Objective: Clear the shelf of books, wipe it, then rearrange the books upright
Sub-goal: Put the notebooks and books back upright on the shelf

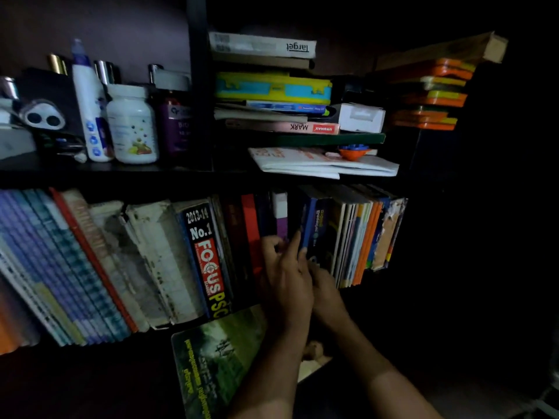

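**Hands among the spines on a dim bookshelf**

While the room lies mostly in shadow, both hands reach into the row of books (pixel 187 261) standing on the lower shelf. I take the black and red FOCUS book (pixel 208 261) as my landmark. Just to its right, past a few dark and red spines, the left hand (pixel 284 279) has its fingers partly curled, one finger stretched up between a purple-and-white book (pixel 280 217) and a blue book (pixel 311 225). The right hand (pixel 325 293) sits just right of the left one, touching it, its fingertips against the lower part of the blue book; whether it actually grips that book I cannot tell in this light.

Left of the FOCUS book lean two worn, pale volumes (pixel 151 261), then a run of blue and purple spines (pixel 51 267), all tilted. Further right than the hands stand thin orange and pale booklets (pixel 360 240).

Below the FOCUS book a green-covered book (pixel 217 352) lies tilted, partly under the left forearm.

Above the landmark, on the upper shelf (pixel 121 169), a white bottle (pixel 133 125) and a spray bottle (pixel 89 107) stand to the left, and flat stacked books (pixel 272 89) lie up and to the right.
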A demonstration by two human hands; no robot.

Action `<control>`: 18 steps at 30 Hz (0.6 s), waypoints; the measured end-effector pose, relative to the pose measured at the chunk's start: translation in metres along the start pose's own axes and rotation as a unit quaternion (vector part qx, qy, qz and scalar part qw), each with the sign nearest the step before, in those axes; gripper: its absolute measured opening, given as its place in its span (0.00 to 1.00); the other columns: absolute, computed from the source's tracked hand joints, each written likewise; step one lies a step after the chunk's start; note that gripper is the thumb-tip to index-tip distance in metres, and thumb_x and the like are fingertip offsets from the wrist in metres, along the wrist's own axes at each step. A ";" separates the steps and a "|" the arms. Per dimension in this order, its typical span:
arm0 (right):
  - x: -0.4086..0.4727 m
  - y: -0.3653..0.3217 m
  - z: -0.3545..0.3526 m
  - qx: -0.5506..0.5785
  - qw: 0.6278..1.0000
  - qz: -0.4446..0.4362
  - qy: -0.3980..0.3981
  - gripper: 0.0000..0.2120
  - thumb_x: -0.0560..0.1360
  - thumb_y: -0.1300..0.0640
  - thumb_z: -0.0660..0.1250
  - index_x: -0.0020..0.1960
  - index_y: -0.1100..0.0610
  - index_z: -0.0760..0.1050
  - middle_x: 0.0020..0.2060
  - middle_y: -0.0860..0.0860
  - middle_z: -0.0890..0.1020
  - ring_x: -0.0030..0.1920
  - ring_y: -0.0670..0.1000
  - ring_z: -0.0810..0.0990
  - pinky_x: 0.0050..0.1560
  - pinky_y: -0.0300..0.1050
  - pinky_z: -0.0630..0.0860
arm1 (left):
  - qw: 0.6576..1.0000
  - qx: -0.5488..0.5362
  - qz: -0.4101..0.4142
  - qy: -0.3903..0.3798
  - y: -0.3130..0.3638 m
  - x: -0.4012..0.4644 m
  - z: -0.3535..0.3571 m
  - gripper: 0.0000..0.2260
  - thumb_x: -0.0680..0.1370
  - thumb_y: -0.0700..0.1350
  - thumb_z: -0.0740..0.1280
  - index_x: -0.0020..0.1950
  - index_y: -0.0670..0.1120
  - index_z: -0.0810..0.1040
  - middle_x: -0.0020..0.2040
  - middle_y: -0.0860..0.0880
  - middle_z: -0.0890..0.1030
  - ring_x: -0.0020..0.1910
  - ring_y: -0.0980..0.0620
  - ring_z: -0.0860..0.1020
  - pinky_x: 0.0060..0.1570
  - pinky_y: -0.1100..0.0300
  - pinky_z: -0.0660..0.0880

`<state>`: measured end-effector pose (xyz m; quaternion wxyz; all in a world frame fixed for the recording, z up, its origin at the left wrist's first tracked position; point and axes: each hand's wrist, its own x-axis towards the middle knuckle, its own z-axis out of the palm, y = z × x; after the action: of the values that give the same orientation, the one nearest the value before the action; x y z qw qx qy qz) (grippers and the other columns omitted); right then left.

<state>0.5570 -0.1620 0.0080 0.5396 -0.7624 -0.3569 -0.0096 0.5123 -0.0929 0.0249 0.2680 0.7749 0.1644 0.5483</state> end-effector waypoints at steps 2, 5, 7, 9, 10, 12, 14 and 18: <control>-0.012 -0.001 -0.006 -0.064 0.996 0.003 0.059 0.03 0.80 0.56 0.68 0.51 0.49 0.80 0.40 0.41 0.83 0.42 0.35 0.81 0.39 0.30 0.72 | 0.999 0.016 -0.021 -0.027 -0.004 0.002 -0.002 0.15 0.76 0.45 0.75 0.62 0.51 0.83 0.53 0.50 0.76 0.41 0.50 0.79 0.33 0.60 0.72; -0.035 0.001 -0.016 -0.071 0.991 0.040 0.103 0.03 0.77 0.57 0.72 0.49 0.49 0.80 0.41 0.42 0.83 0.44 0.36 0.81 0.41 0.29 0.74 | 0.996 0.041 -0.047 -0.066 -0.005 0.001 -0.003 0.18 0.76 0.44 0.74 0.65 0.53 0.79 0.58 0.48 0.75 0.43 0.47 0.80 0.31 0.60 0.71; -0.053 0.000 -0.018 -0.092 0.995 0.025 0.029 0.04 0.76 0.53 0.71 0.50 0.48 0.79 0.45 0.42 0.82 0.46 0.39 0.80 0.44 0.32 0.75 | 0.996 0.019 -0.046 -0.081 -0.002 0.003 -0.006 0.19 0.76 0.42 0.74 0.64 0.54 0.75 0.60 0.48 0.75 0.48 0.47 0.80 0.34 0.61 0.69; -0.067 -0.002 -0.015 -0.182 0.981 -0.010 -0.062 0.12 0.73 0.43 0.66 0.54 0.45 0.78 0.50 0.39 0.75 0.50 0.41 0.77 0.51 0.38 0.75 | 0.995 -0.031 -0.035 -0.087 0.004 0.006 -0.016 0.19 0.75 0.42 0.74 0.59 0.54 0.69 0.57 0.49 0.76 0.51 0.48 0.79 0.37 0.62 0.69; -0.071 -0.001 -0.014 -0.233 0.968 -0.021 -0.093 0.19 0.72 0.38 0.62 0.58 0.45 0.78 0.52 0.39 0.72 0.52 0.42 0.75 0.54 0.40 0.73 | 0.993 -0.044 -0.027 -0.102 0.004 0.008 -0.022 0.18 0.76 0.43 0.74 0.58 0.54 0.67 0.54 0.51 0.77 0.49 0.49 0.78 0.37 0.64 0.68; -0.075 -0.002 -0.015 -0.295 0.948 -0.033 -0.116 0.27 0.72 0.33 0.57 0.65 0.44 0.76 0.58 0.41 0.71 0.58 0.44 0.73 0.60 0.45 0.71 | 0.986 -0.009 -0.003 -0.165 -0.002 0.011 -0.048 0.14 0.79 0.51 0.70 0.59 0.54 0.68 0.50 0.54 0.77 0.47 0.51 0.78 0.33 0.64 0.66; -0.076 -0.004 -0.014 -0.287 0.950 -0.042 -0.119 0.25 0.75 0.35 0.59 0.67 0.45 0.76 0.62 0.43 0.72 0.62 0.46 0.74 0.63 0.46 0.71 | 0.961 0.106 0.019 -0.256 -0.019 0.004 -0.081 0.16 0.80 0.59 0.65 0.63 0.55 0.69 0.56 0.53 0.77 0.55 0.49 0.76 0.41 0.58 0.72; -0.078 -0.007 -0.015 -0.223 0.970 -0.023 -0.096 0.15 0.78 0.48 0.69 0.64 0.50 0.78 0.60 0.43 0.73 0.59 0.45 0.76 0.64 0.43 0.72 | 0.843 0.319 0.060 -0.429 -0.039 -0.032 -0.125 0.32 0.79 0.71 0.52 0.78 0.55 0.62 0.80 0.48 0.60 0.79 0.48 0.54 0.73 0.46 0.57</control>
<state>0.5001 -0.2147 -0.0109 0.3184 -0.8527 -0.4132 -0.0278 0.3855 -0.0501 0.0090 0.0163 0.9839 0.1518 0.0929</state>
